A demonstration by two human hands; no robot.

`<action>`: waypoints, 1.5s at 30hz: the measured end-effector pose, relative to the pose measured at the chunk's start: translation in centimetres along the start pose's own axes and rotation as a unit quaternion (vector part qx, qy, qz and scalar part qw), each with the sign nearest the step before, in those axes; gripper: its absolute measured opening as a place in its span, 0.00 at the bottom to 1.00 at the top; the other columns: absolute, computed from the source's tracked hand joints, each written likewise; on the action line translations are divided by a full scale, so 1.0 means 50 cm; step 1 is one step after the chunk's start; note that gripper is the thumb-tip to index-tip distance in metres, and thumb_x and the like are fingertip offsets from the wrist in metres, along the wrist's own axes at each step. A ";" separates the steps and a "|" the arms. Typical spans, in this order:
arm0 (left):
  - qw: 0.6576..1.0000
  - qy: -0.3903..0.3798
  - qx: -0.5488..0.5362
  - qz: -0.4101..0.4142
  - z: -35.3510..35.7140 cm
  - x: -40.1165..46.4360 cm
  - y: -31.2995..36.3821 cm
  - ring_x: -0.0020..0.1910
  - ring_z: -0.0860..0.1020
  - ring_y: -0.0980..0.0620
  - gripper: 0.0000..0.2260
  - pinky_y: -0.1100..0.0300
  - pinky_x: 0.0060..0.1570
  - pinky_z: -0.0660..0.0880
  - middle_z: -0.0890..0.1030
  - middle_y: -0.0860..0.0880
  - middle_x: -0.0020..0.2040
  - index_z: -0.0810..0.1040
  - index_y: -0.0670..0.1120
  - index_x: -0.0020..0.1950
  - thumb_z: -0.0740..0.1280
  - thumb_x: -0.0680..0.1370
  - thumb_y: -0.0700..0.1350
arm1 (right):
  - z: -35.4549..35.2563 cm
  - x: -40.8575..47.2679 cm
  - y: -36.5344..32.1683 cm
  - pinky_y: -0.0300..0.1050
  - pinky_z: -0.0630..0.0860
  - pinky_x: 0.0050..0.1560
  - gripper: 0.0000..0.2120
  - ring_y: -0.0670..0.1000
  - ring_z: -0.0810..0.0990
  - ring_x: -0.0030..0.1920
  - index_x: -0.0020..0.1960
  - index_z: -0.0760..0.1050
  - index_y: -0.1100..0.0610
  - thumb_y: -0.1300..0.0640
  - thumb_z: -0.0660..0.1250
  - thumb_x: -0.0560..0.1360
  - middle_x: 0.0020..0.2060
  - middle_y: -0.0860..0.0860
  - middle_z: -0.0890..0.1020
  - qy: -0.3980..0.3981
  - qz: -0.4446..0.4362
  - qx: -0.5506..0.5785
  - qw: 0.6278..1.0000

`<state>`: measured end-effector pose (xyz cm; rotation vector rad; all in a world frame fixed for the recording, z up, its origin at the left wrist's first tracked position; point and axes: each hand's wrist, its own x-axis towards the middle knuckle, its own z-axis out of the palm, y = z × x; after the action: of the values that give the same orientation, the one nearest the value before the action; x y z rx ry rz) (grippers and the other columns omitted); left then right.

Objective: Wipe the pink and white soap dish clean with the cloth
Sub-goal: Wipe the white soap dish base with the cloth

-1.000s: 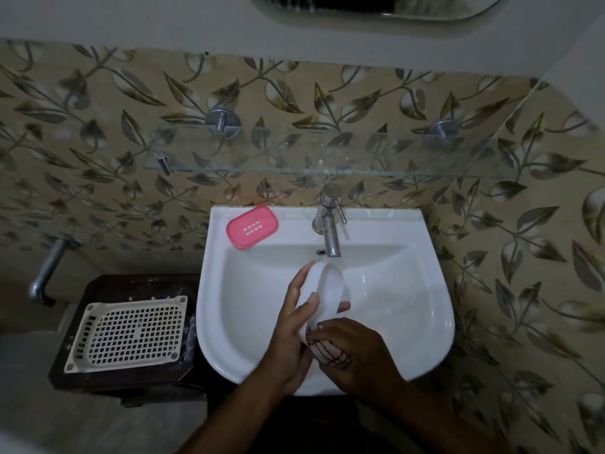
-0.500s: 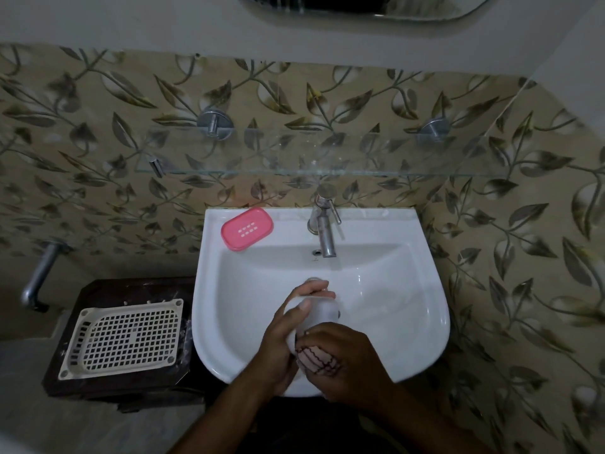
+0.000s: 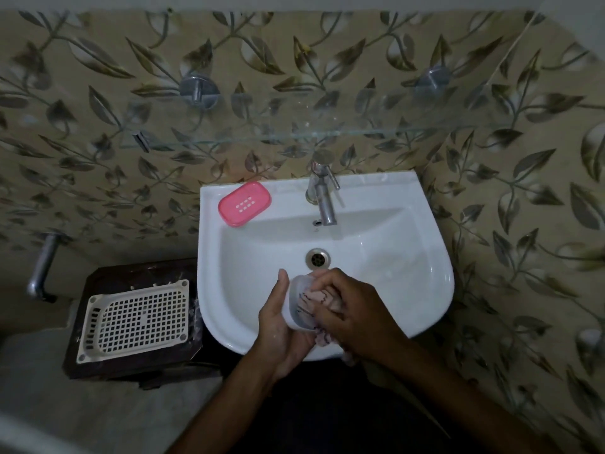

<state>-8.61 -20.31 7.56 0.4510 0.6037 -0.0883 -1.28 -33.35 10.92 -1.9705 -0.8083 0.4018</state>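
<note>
Head view: a white sink (image 3: pixel 425 283) is seen from above, and two hands are held over its front part. The white soap dish tray (image 3: pixel 296 301) is gripped by the left hand (image 3: pixel 278 326), with the fingers curled round its left side and the thumb raised beside it. A pale cloth (image 3: pixel 311 301) with dark wavy lines is pushed into the tray by the right hand (image 3: pixel 357 316), and the cloth is held tight in its bent fingers. A bit of cloth is seen hanging out below the tray. The pink soap dish lid (image 3: pixel 245 203) is laid on the back left corner of the sink, well apart from the hands. A metal tap (image 3: pixel 322 194) is fixed at the back, and the drain (image 3: pixel 317 258) is seen just behind the hands. A cream plastic basket (image 3: pixel 137 321) is set on a dark stool (image 3: pixel 108 276) to the left of the sink
</note>
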 end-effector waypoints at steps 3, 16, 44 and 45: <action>1.000 0.011 0.022 0.015 0.009 0.002 -0.004 0.58 0.81 0.39 0.28 0.47 0.61 0.78 0.80 0.34 0.60 0.82 0.39 0.59 0.61 0.79 0.62 | 0.028 -0.004 -0.007 0.38 0.77 0.57 0.13 0.41 0.81 0.56 0.54 0.82 0.53 0.49 0.72 0.72 0.55 0.45 0.84 0.007 -0.033 -0.036 0.999; 0.998 -0.003 0.032 0.058 0.030 -0.011 -0.017 0.53 0.84 0.42 0.24 0.49 0.57 0.81 0.84 0.39 0.51 0.85 0.41 0.52 0.62 0.80 0.60 | 0.029 -0.006 -0.024 0.39 0.82 0.56 0.17 0.39 0.85 0.52 0.55 0.85 0.52 0.64 0.79 0.69 0.51 0.38 0.87 0.103 0.038 0.069 0.992; 0.947 -0.070 0.112 0.294 0.054 -0.076 0.025 0.63 0.79 0.38 0.34 0.51 0.59 0.78 0.78 0.33 0.65 0.72 0.35 0.69 0.70 0.78 0.62 | 0.006 0.006 -0.123 0.33 0.78 0.57 0.17 0.40 0.82 0.55 0.57 0.85 0.50 0.64 0.73 0.71 0.54 0.43 0.85 0.068 -0.079 -0.012 0.994; 0.948 -0.087 0.097 0.289 0.058 -0.077 0.026 0.63 0.79 0.40 0.33 0.51 0.59 0.79 0.79 0.36 0.65 0.71 0.35 0.69 0.70 0.78 0.61 | 0.001 0.011 -0.108 0.35 0.79 0.57 0.17 0.40 0.82 0.55 0.58 0.84 0.51 0.63 0.73 0.71 0.54 0.45 0.85 0.072 -0.069 -0.031 0.995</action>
<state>-9.99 -20.56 12.36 0.7883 0.2713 0.3727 -2.94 -31.07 15.57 -1.9615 -0.8671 0.1535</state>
